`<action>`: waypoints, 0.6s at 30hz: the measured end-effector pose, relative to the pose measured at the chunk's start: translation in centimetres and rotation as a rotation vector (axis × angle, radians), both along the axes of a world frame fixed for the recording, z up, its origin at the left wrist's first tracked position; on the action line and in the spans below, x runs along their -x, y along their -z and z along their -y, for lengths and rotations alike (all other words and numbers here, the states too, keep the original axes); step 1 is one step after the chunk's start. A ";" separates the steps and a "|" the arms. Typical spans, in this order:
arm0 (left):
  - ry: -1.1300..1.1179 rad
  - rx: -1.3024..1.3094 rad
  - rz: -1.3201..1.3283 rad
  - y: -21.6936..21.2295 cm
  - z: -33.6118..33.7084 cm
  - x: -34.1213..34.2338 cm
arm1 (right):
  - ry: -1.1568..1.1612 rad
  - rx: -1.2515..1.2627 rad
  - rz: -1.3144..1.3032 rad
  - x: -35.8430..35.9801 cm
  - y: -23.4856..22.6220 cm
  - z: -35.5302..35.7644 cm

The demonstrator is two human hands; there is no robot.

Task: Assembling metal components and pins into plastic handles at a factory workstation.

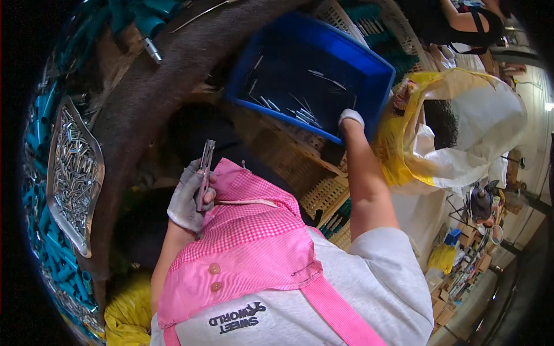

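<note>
My left hand, in a grey-white glove, is closed around a few slim metal rods held upright in front of the pink checked apron. To the right, my right arm reaches over the near wall of a blue plastic bin. My right hand, in a white glove, is down inside the bin by its right end; its fingers are hidden in shadow. Close to it, several thin silvery metal pieces lie on the bin floor, with a few more scattered farther back.
At left, a metal tray full of small metal pins rests on the dark bench, with teal plastic handles around it. Cream crates stand under and behind the bin. A yellow-white sack stands open at right. Another person is at far right.
</note>
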State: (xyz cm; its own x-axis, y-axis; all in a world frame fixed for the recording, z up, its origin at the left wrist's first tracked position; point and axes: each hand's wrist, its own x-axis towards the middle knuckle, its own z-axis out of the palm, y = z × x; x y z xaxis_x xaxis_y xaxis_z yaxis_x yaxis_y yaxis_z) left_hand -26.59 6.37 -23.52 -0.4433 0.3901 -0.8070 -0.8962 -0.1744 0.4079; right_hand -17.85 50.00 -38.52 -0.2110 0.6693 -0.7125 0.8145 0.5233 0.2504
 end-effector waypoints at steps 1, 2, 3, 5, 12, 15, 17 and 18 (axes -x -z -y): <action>-0.006 0.003 0.000 0.0 0.0 0.2 | 0.017 -0.020 -0.014 -0.2 0.7 -0.1; -0.007 0.008 0.004 0.1 0.0 0.3 | 0.035 -0.041 -0.028 -0.6 1.3 -0.3; -0.009 0.014 0.010 0.1 0.2 0.4 | -0.059 -0.076 -0.050 -0.9 1.2 0.0; -0.028 0.015 0.010 0.6 0.6 0.3 | -0.046 -0.062 -0.041 -0.3 0.9 0.2; -0.012 -0.052 0.018 0.9 1.0 0.2 | 0.071 -0.097 -0.244 -2.5 4.0 -2.3; -0.013 -0.076 -0.046 0.6 1.9 0.0 | 0.476 0.312 -1.059 -1.1 -2.5 1.5; 0.022 -0.085 -0.082 0.1 1.9 0.0 | 0.758 0.721 -1.378 0.0 -7.6 4.8; 0.042 -0.083 -0.110 -0.2 2.2 -0.3 | 0.828 0.905 -1.422 0.9 -9.9 7.4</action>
State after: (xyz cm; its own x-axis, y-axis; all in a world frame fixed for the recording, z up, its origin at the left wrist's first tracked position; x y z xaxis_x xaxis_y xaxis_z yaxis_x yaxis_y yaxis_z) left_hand -26.26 4.18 -23.36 -0.5093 0.4737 -0.7184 -0.8540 -0.1755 0.4897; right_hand -18.77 42.60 -28.64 -0.7483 0.4688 -0.4694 0.2214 -0.4906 -0.8428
